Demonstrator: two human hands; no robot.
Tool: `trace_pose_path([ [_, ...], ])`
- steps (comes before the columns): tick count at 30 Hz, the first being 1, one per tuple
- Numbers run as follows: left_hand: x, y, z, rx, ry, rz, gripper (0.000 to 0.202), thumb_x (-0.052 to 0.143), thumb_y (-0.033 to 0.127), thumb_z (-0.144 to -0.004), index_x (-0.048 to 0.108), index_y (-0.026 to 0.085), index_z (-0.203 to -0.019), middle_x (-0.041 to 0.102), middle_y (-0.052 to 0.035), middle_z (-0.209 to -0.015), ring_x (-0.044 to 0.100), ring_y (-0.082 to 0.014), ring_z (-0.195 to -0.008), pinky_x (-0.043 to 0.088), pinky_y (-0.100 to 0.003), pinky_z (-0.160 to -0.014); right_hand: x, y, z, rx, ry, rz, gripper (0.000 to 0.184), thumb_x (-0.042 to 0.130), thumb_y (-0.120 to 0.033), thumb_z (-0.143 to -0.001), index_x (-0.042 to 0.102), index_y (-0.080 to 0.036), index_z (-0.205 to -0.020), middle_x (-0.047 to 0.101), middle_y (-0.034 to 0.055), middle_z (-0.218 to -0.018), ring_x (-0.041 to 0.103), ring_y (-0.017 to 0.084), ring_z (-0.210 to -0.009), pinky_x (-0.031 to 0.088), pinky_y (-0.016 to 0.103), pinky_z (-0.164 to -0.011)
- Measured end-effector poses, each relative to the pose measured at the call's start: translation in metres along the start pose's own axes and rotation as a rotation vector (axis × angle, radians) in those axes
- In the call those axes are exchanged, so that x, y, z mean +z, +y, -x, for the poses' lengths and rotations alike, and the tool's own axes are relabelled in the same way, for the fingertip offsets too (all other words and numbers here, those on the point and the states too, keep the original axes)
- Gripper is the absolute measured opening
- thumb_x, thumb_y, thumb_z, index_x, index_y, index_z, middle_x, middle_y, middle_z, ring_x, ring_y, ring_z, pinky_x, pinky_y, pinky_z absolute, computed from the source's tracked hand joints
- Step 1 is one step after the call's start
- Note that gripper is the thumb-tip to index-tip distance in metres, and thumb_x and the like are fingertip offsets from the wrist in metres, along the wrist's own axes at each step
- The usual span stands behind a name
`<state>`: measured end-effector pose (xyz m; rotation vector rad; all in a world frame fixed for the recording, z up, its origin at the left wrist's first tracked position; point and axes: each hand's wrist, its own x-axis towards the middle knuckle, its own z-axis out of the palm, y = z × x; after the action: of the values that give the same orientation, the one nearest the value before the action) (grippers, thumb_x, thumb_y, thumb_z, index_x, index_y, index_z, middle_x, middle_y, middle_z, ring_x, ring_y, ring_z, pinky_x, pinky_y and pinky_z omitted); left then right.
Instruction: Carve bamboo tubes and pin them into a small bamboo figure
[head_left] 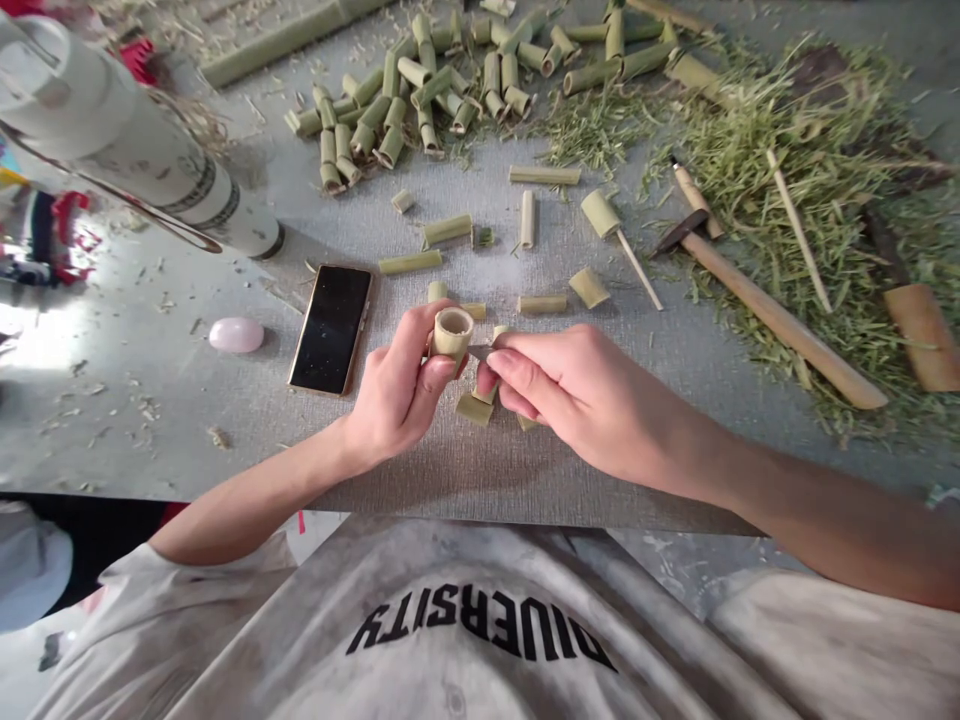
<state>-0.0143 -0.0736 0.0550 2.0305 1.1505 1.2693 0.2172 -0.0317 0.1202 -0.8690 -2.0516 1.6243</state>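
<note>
Between the thumb and fingers of my left hand (pixel 397 385) is a short hollow bamboo tube (pixel 451 338), its open end facing up toward me. My right hand (pixel 570 385) is closed in a pinch around a small knife (pixel 480 352). Only the dark pointed blade shows; the fingers cover the rest. The blade tip is close beside the tube's right side, and I cannot tell whether it touches. Under and around both hands lie several short bamboo pieces (pixel 475 408), partly hidden by the fingers.
A phone (pixel 330 330) and a pink oval object (pixel 236 335) lie left, near a tall white bottle (pixel 187 180). Bamboo joints (pixel 390 110) are heaped at the back. A hammer (pixel 780 310) and a carving tool (pixel 696 198) rest by green shavings (pixel 757 150) on the right.
</note>
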Motion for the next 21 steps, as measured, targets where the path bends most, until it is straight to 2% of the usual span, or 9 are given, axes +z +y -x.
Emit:
trace_pose_path([
  [3,-0.003,-0.008,0.000,0.118,0.040,-0.060,0.038,0.057,0.039,-0.112,0.058,0.027,-0.149,0.076,-0.0046,-0.108,0.073,-0.0168,-0.085,0.059,-0.030,-0.078,-0.001,0.000,-0.005,0.178,-0.219,-0.572,0.043,0.050,-0.054,-0.116,0.060,-0.018,-0.095,0.044,-0.0084,-0.064,0.036,0.007,-0.049,0.032,0.023,-0.046],
  [5,-0.004,-0.009,-0.001,0.132,0.058,-0.062,0.038,0.058,0.042,-0.112,0.058,0.030,-0.148,0.077,-0.0065,-0.118,0.076,-0.0199,-0.093,0.060,-0.033,-0.083,-0.001,0.000,-0.007,0.237,-0.334,-0.725,0.044,0.045,-0.056,-0.117,0.058,-0.019,-0.096,0.037,-0.0106,-0.063,0.028,0.007,-0.046,0.029,0.023,-0.042],
  [6,-0.006,-0.008,-0.001,0.120,0.062,-0.065,0.037,0.057,0.043,-0.112,0.059,0.031,-0.147,0.077,-0.0064,-0.118,0.076,-0.0205,-0.093,0.060,-0.034,-0.083,-0.001,-0.001,-0.008,0.225,-0.337,-0.692,0.045,0.042,-0.056,-0.118,0.058,-0.020,-0.096,0.036,-0.0105,-0.062,0.027,0.008,-0.046,0.029,0.023,-0.042],
  [8,-0.008,-0.003,-0.005,0.076,0.043,-0.083,0.034,0.057,0.044,-0.113,0.061,0.030,-0.143,0.076,-0.0039,-0.106,0.073,-0.0183,-0.083,0.058,-0.031,-0.074,0.000,-0.001,-0.006,0.108,-0.202,-0.389,0.045,0.039,-0.052,-0.119,0.059,-0.019,-0.095,0.041,-0.0079,-0.063,0.033,0.009,-0.049,0.031,0.024,-0.047],
  [11,-0.009,0.007,-0.012,-0.029,-0.049,-0.019,0.028,0.051,0.044,-0.116,0.064,0.023,-0.130,0.066,0.0024,-0.077,0.057,-0.0122,-0.059,0.045,-0.026,-0.055,0.002,-0.004,0.000,-0.151,0.137,0.474,0.035,0.044,-0.029,-0.118,0.065,-0.017,-0.093,0.059,0.0010,-0.075,0.049,0.013,-0.064,0.031,0.029,-0.058],
  [13,-0.009,0.010,-0.015,-0.150,-0.115,0.098,0.030,0.047,0.047,-0.118,0.064,0.022,-0.114,0.060,0.0040,-0.068,0.050,-0.0109,-0.054,0.041,-0.026,-0.051,0.004,-0.006,0.004,-0.275,0.255,0.985,0.033,0.042,-0.012,-0.114,0.068,-0.016,-0.094,0.067,0.0058,-0.085,0.055,0.016,-0.073,0.030,0.033,-0.062],
  [16,-0.006,0.011,-0.015,-0.254,-0.161,0.183,0.035,0.041,0.047,-0.119,0.064,0.022,-0.110,0.061,0.0030,-0.072,0.052,-0.0111,-0.056,0.045,-0.026,-0.053,0.005,-0.006,0.005,-0.348,0.276,1.262,0.036,0.040,-0.002,-0.111,0.071,-0.016,-0.097,0.071,0.0078,-0.091,0.059,0.018,-0.080,0.032,0.035,-0.064],
  [18,-0.005,0.010,-0.013,-0.151,-0.128,0.081,0.033,0.041,0.045,-0.119,0.063,0.022,-0.125,0.062,0.0029,-0.075,0.055,-0.0115,-0.058,0.047,-0.026,-0.054,0.004,-0.004,0.003,-0.329,0.267,1.099,0.031,0.044,-0.009,-0.113,0.069,-0.016,-0.096,0.070,0.0074,-0.090,0.059,0.018,-0.080,0.033,0.033,-0.064],
  [21,-0.007,0.007,-0.012,0.018,-0.046,-0.117,0.033,0.048,0.043,-0.117,0.059,0.020,-0.137,0.070,-0.0021,-0.088,0.063,-0.0140,-0.068,0.053,-0.029,-0.062,0.001,-0.001,0.000,-0.193,0.136,0.411,0.031,0.047,-0.027,-0.117,0.064,-0.017,-0.094,0.061,0.0011,-0.077,0.052,0.013,-0.066,0.036,0.028,-0.060],
])
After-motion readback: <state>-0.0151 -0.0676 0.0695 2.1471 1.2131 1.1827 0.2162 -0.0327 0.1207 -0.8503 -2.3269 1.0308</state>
